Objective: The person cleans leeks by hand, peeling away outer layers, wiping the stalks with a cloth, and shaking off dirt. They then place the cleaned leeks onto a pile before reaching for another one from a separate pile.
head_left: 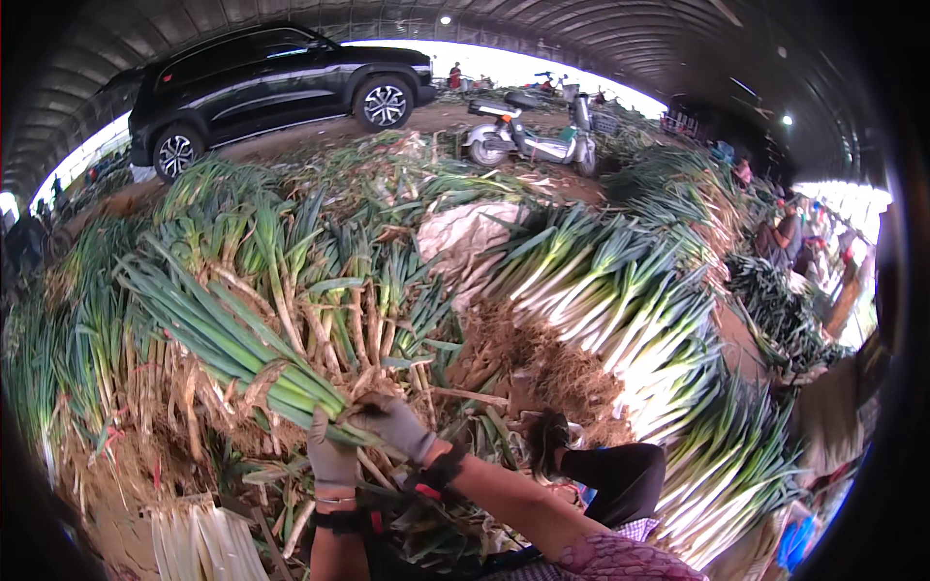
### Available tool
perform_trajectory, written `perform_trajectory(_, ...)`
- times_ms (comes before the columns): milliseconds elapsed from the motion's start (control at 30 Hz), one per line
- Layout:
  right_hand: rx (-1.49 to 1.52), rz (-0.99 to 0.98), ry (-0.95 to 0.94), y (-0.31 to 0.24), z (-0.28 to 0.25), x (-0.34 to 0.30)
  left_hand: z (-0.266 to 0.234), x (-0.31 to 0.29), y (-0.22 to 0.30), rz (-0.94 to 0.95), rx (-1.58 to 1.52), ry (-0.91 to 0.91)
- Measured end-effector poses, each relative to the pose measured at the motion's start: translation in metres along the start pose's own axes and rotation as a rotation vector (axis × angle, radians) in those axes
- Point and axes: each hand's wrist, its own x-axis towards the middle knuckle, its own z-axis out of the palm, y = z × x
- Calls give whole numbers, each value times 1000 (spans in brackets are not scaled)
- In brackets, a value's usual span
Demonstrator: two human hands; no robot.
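A loose bundle of long green onions (257, 353) slants up and to the left in front of me. My left hand (333, 453), in a grey glove, is closed around its lower end. Just to the right, my gloved right hand (395, 426) is closed on the same stalks, close to a dry brown leaf (376, 399); its fingertips are partly hidden. Black bands circle both wrists. Behind the bundle lean unpeeled green onions (363, 324) with brown, dry outer skins. Peeled ones with white stems (620, 339) and roots toward me lie in a curved row on the right.
A pale sack (470, 232) lies among the onions. White stalks (205, 542) stand at the lower left. My dark-clothed leg and shoe (550, 441) are near the right-hand row. A black car (281, 82) and a scooter (533, 136) are parked behind; other people (783, 232) sit far right.
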Motion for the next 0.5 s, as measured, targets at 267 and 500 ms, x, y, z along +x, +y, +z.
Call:
perform_trajectory(267, 86, 90, -97, 27, 39, -27, -14, -38, 18, 190, 643, 51)
perform_trajectory(500, -386, -110, -22, 11, 27, -50, -36, -34, -10, 186, 558, -176)
